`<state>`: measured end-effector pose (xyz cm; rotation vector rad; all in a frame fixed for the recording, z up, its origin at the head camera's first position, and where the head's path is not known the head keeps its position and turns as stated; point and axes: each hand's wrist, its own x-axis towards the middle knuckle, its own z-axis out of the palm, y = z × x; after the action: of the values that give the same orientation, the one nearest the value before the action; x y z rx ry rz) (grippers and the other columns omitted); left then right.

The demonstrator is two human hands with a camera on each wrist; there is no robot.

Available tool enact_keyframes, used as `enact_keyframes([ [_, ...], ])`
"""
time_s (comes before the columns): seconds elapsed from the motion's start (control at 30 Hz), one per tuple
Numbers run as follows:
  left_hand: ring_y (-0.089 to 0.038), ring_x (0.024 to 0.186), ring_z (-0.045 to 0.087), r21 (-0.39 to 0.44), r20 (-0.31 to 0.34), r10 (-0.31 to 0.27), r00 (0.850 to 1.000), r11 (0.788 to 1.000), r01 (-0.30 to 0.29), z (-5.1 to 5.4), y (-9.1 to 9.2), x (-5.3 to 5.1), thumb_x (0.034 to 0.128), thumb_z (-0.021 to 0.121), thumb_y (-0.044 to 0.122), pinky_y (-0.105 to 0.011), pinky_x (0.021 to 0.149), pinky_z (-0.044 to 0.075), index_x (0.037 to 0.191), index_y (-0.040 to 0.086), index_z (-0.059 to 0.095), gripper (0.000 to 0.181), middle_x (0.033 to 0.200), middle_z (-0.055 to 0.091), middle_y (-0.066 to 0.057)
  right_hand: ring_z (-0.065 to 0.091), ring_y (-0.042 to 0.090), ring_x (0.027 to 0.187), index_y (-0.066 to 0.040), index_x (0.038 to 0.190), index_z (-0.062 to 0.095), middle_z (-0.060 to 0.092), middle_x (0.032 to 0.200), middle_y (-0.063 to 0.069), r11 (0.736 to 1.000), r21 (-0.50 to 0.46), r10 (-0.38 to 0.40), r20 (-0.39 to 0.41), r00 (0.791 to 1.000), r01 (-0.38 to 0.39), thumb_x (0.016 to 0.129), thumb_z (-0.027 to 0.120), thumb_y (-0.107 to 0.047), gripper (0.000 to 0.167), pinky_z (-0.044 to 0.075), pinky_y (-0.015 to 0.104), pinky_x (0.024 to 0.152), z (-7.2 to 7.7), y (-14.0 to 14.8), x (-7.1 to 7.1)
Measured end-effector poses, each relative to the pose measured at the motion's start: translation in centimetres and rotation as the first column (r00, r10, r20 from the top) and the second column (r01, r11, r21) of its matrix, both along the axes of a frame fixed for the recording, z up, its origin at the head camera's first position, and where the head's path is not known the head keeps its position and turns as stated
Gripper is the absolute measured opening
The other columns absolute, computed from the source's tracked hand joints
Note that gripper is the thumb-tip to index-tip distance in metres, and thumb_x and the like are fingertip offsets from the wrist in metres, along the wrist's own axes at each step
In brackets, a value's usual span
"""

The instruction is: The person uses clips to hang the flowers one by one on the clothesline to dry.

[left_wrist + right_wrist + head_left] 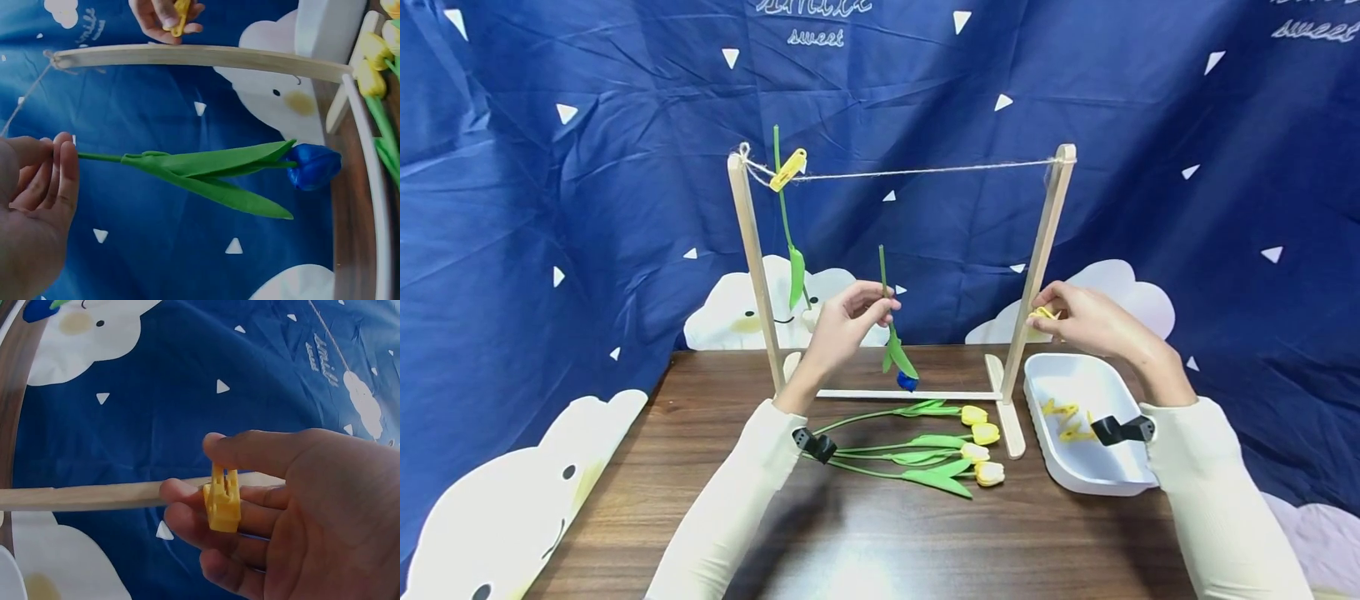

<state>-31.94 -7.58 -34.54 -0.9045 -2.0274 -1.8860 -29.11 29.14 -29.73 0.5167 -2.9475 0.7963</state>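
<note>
My left hand [853, 321] pinches the green stem of a blue artificial tulip [312, 167], which hangs flower-down inside the wooden frame [1041, 250]. Beside the frame's right post, my right hand [1078, 317] holds a yellow clothespin [224, 503] between thumb and fingers. A string [925, 171] runs between the tops of the two posts. Near its left end a yellow clothespin [788, 170] grips the stem of another hanging tulip [796, 275]; the flower of that one is mostly hidden behind the left hand and wrist.
Several yellow tulips [976, 434] lie on the brown table [700, 467], their stems pointing left under the left sleeve. To the right stands a white plastic tub [1060, 467] with several yellow clothespins [1071, 421] inside. A blue patterned cloth [625, 167] hangs behind.
</note>
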Motion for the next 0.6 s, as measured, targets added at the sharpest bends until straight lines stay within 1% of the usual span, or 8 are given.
enact_keyframes([
  [0.07,-0.008,0.085,0.074,0.006,-0.019,0.01,1.0,1.0,-0.01,0.7,0.0,-0.1,0.1045,0.064,0.0,-0.024,0.08,0.062,0.12,-0.011,0.066,0.019,0.112,0.075,-0.03,0.072,0.015,0.075,-0.001,0.12,0.065,0.076,0.103,0.013,1.0,0.023,0.003,-0.027,1.0,-0.002,0.104,0.07,-0.028,0.032,0.054,0.03,0.073,0.3,-0.4,0.1],
  [0.13,-0.01,0.084,0.072,0.014,-0.042,0.02,0.999,1.0,-0.02,1.3,0.0,-0.1,0.1042,0.064,-0.001,-0.024,0.079,0.061,0.119,-0.011,0.066,0.018,0.111,0.075,-0.03,0.073,0.018,0.083,-0.003,0.122,0.066,0.077,0.106,0.011,0.999,0.036,0.006,-0.049,0.999,-0.004,0.104,0.071,-0.032,0.034,0.054,0.035,0.079,0.7,-0.9,0.2],
  [0.23,-0.013,0.084,0.072,0.007,-0.089,0.055,0.995,0.998,-0.054,2.3,0.0,-0.3,0.1049,0.064,0.002,-0.023,0.077,0.06,0.119,-0.006,0.067,0.017,0.11,0.077,-0.027,0.072,0.023,0.099,-0.007,0.126,0.068,0.078,0.112,0.01,1.0,0.019,0.026,-0.083,0.996,-0.024,0.104,0.071,-0.036,0.036,0.053,0.041,0.088,1.4,-1.9,0.4],
  [0.27,-0.015,0.084,0.072,0.009,-0.107,0.066,0.992,0.998,-0.066,2.6,0.0,-0.4,0.105,0.065,0.003,-0.023,0.075,0.059,0.12,-0.005,0.068,0.017,0.109,0.077,-0.026,0.072,0.023,0.102,-0.009,0.126,0.069,0.079,0.113,0.009,0.999,0.007,0.037,-0.096,0.995,-0.037,0.104,0.071,-0.036,0.035,0.053,0.041,0.089,1.6,-2.3,0.4],
  [0.33,-0.016,0.083,0.071,0.008,-0.139,0.091,0.986,0.996,-0.091,3.3,-0.1,-0.5,0.1058,0.065,0.007,-0.023,0.073,0.058,0.122,-0.002,0.068,0.019,0.106,0.078,-0.023,0.071,0.023,0.102,-0.012,0.126,0.071,0.079,0.111,0.006,0.998,-0.021,0.064,-0.131,0.989,-0.067,0.104,0.071,-0.033,0.03,0.053,0.037,0.089,2.1,-3.0,0.3],
  [0.47,-0.02,0.078,0.067,0.035,-0.172,0.122,0.977,0.992,-0.118,4.4,-0.4,-0.8,0.1076,0.064,0.013,-0.024,0.07,0.055,0.127,0.001,0.068,0.023,0.1,0.078,-0.021,0.063,0.016,0.091,-0.017,0.121,0.077,0.073,0.103,0.0,0.99,-0.076,0.099,-0.253,0.962,-0.122,0.099,0.078,-0.024,0.023,0.048,0.022,0.078,3.2,-4.9,0.1],
  [0.53,-0.02,0.076,0.065,0.058,-0.175,0.131,0.976,0.991,-0.123,4.8,-0.6,-1.0,0.1084,0.063,0.013,-0.025,0.068,0.054,0.129,0.0,0.067,0.025,0.098,0.077,-0.022,0.059,0.015,0.087,-0.017,0.121,0.078,0.068,0.1,0.001,0.984,-0.095,0.115,-0.316,0.942,-0.152,0.097,0.081,-0.021,0.024,0.046,0.019,0.076,3.8,-6.0,0.0],
  [0.6,-0.02,0.074,0.062,0.085,-0.175,0.139,0.975,0.988,-0.125,5.2,-0.7,-1.3,0.1085,0.062,0.012,-0.025,0.068,0.054,0.13,0.0,0.067,0.025,0.096,0.075,-0.021,0.058,0.013,0.085,-0.015,0.121,0.078,0.066,0.098,0.001,0.977,-0.11,0.128,-0.368,0.921,-0.18,0.095,0.083,-0.018,0.027,0.046,0.02,0.076,4.4,-7.1,-0.1],
])
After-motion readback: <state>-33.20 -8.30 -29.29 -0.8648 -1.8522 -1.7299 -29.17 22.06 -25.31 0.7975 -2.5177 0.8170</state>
